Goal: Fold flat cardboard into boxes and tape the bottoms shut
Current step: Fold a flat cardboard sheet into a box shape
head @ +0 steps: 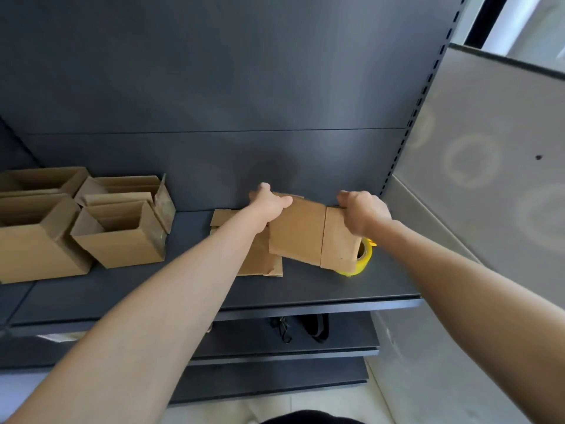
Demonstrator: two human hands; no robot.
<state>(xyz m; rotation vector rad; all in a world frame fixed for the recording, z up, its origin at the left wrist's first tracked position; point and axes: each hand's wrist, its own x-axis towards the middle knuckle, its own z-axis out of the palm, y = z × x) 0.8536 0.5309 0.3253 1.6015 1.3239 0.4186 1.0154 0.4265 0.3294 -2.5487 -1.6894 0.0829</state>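
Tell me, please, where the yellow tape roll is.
In the head view, the yellow tape roll sits right of centre on the dark shelf, partly hidden behind the held flat cardboard, below the right hand.

Soft daylight from upper right, lens-flare rings on the grey panel [477, 154], wide-angle edge bending.

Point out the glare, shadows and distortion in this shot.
Head view: ring-shaped flare spots on the grey side panel; a soft shadow on the back panel above the left hand and right hand gripping the flat cardboard; the wide-angle lens makes the slotted upright lean and curve.
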